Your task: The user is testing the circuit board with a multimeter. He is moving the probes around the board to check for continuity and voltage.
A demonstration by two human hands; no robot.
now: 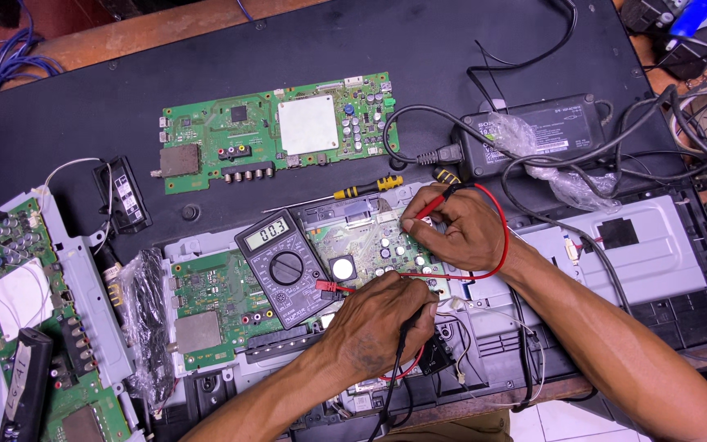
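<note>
step: probing in hand, both tips down on the centre board (370,245), meter (282,263) live with a reading on its display.
right hand (460,229): pinched on the red probe (427,209), tip at the board's upper right edge.
left hand (386,323): clamped on the black probe (409,323), at the board's lower right.
board location: just right of the meter, in the grey chassis (640,245).
next move, my read: small tip shifts only, red lead (501,237) loops tight round the right wrist.
edges: screwdriver (353,194) just above the board; power brick (533,131) further up-right.
open room: bare black panel (83,106) up-left of the meter.
</note>
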